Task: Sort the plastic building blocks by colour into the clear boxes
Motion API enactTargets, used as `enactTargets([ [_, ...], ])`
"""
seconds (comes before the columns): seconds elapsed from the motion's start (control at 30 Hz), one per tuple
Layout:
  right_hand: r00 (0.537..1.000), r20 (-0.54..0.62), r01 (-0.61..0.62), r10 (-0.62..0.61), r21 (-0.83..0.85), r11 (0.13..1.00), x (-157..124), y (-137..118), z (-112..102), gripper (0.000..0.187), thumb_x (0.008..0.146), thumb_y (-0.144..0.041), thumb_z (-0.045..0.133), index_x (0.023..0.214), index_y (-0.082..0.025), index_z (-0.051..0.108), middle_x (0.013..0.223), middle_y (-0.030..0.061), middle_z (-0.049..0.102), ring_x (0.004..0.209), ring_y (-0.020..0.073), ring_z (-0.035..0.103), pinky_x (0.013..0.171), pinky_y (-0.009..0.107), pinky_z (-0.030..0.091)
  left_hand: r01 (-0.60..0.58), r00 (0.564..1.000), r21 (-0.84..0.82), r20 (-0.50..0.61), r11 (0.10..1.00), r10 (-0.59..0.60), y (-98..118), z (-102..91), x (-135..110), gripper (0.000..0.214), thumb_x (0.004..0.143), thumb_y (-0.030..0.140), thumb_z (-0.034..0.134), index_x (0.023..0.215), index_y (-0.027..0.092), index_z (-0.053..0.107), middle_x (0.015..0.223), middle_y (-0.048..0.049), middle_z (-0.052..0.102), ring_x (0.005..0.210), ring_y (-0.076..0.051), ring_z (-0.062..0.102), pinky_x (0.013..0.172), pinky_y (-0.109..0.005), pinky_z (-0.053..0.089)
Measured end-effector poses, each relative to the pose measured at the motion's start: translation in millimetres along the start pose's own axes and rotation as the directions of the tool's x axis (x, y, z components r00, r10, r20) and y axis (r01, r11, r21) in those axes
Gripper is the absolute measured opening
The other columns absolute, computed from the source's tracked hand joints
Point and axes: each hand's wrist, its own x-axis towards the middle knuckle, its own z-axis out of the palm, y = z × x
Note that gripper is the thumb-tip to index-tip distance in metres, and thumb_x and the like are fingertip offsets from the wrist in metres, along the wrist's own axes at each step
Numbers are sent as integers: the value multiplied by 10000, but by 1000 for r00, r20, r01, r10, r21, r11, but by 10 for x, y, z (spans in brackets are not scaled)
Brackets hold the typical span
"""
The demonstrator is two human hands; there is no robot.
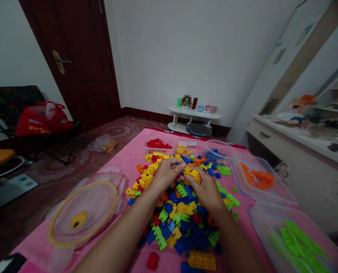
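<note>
The yellow bricks (194, 175) sit at the far edge of the pile (180, 216), caught between both hands at about the middle of the desk (123, 161). The right hand (206, 192) is curled over them from 5 o'clock, fingers clenched on the clump. The left hand (166, 173) comes in from 9 o'clock with bent fingers whose tips meet the same clump; whether it grips or only steadies I cannot tell. It looks to me like yellow pieces are being picked out of the mixed heap, which has blue, green, red and more yellow loose under both wrists. Moving the clump would, I'd judge, call for a firm two-handed squeeze, since the bricks look only loosely stuck together and could shed pieces back into the heap. Around the pile stand clear tubs. One with red bricks (157, 144) is at 12 o'clock and one with blue (217, 152) at 1. An orange tub (257, 180) stands at 3 and a green tub (298, 239) at 4. At 8 o'clock lies a round bowl (82, 214) with a yellow rim, close beside the left forearm.
</note>
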Motion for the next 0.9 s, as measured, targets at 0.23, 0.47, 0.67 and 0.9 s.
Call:
enactTargets([
  [0.23,932,2,-297,362,576,762,105,-25,-32,339,696,-456,652,871,-179,565,470,-73,454,390,80,396,400,205,313,-83,967,247,-213,965,137,-128,-433,139,364,808,453,498,928,142,645,833,-76,700,673,-152,647,556,-220,481],
  [0.47,857,-99,-416,505,444,793,1253,153,-32,236,722,-390,611,714,-184,495,480,-36,476,402,86,461,388,196,394,-108,954,410,-214,906,211,-360,-518,206,254,799,318,495,858,143,669,806,-52,699,736,-158,645,650,-250,484],
  [0.67,896,-143,-407,420,114,906,1820,242,4,309,707,-312,649,944,-129,573,595,23,603,463,131,570,470,245,439,-111,944,517,-212,849,253,-340,-539,188,220,786,252,509,868,155,688,837,-50,702,779,-163,643,711,-264,475],
  [0.9,989,-5,-144,148,-245,959,1359,138,88,135,661,-253,655,771,-178,682,818,51,687,779,181,627,726,276,440,-79,950,569,-205,819,234,-334,-537,187,224,781,214,511,901,164,694,878,-52,705,806,-169,636,740,-278,463],
])
